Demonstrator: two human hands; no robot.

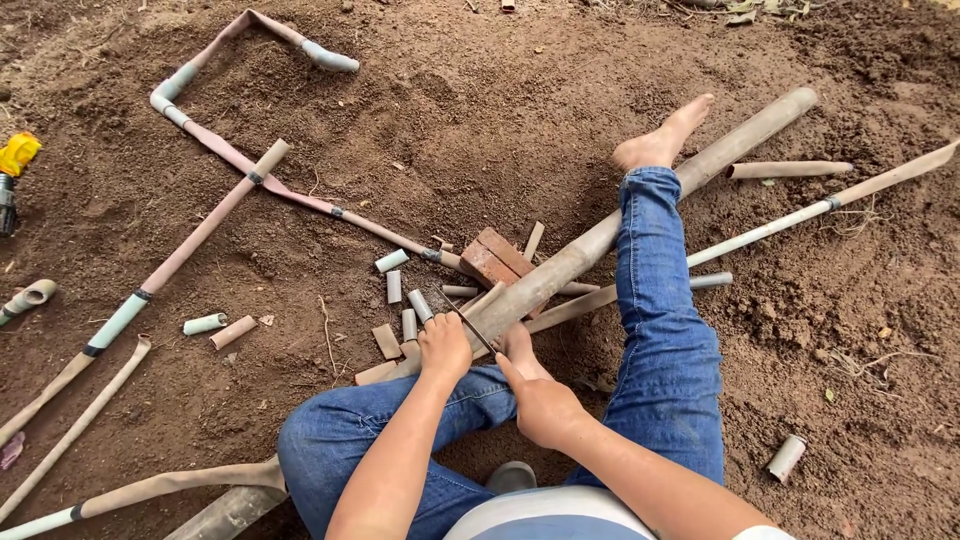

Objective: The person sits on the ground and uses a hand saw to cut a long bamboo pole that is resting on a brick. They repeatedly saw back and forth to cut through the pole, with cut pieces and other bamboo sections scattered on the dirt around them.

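Observation:
I sit on bare soil with a long, dirt-coated pipe [640, 210] running diagonally under my raised leg [665, 330]. My left hand [444, 347] is closed around the pipe's near end. My right hand [535, 395] pinches the near end of a thin dark saw blade [462, 320], which lies across the pipe just right of my left hand. The pipe rests on a red brick [495, 258]. My bare foot [665, 138] is planted beside the pipe farther up.
Several short cut pipe pieces [395, 287] lie left of the brick. A bent run of joined pipes [230, 150] spreads over the soil at the left. Thinner pipes [800, 215] lie at the right, a yellow-handled tool [15, 160] at the left edge, and a small pipe stub [787, 457] at lower right.

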